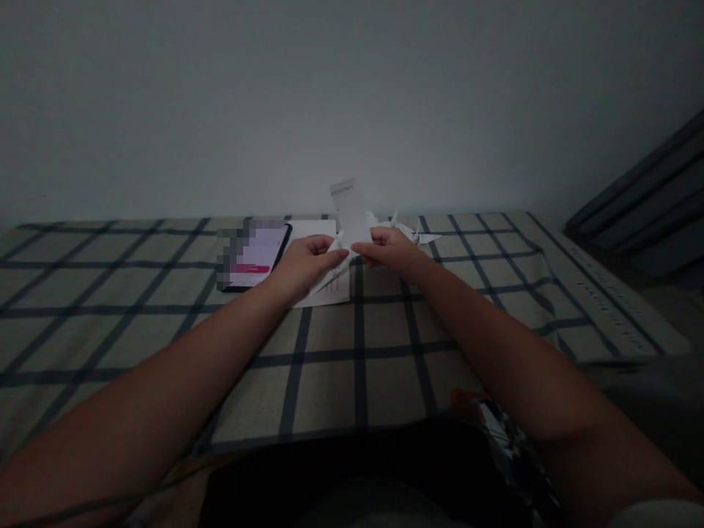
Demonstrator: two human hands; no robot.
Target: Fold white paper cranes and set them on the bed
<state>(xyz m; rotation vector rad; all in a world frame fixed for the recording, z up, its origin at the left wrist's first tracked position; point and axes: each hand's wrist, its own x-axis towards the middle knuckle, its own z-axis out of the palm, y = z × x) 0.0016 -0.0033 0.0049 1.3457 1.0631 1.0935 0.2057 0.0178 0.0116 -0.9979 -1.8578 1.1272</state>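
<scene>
My left hand (306,258) and my right hand (391,251) meet above a checked cloth (357,352), both pinching a piece of white folded paper (350,214) between fingertips. The paper stands up from the hands, with a tall flap pointing upward and a narrow point hanging down toward the left. Under the hands lies a flat white sheet (324,292). Both arms stretch out from the bottom of the view.
A phone (254,257) with a lit screen lies left of the hands on the cloth. Behind my right hand sits a folded white paper figure (418,235) with pointed wings. A plain wall stands behind; dark bedding (649,213) rises at the right.
</scene>
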